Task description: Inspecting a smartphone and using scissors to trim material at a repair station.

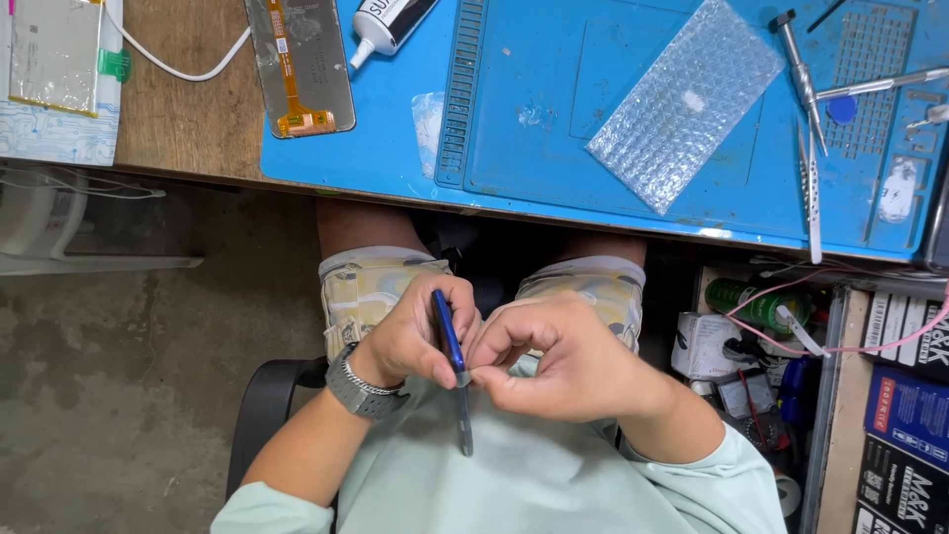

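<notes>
The phone point(453, 364), a thin blue slab seen edge-on, is held upright over the lap, below the table point(188, 129) edge. The left hand point(415, 336) is closed around its upper half, a grey watch point(361, 388) on that wrist. The right hand point(563, 361) is curled tight, fingertips pinched against the phone's edge about midway down; whether a nail or a small tool sits in the seam is too small to tell. This looks like work along the side seam, prying or pressing it; a further move would call for a steady left grip while the right fingertips shift along the edge.

On the table above lies a blue mat point(554, 109) carrying a bubble-wrap piece point(687, 104), tweezers point(813, 198) and a screwdriver point(799, 69). A screen panel point(300, 64) with an orange flex and a glue tube point(388, 25) lie at the mat's left end.
</notes>
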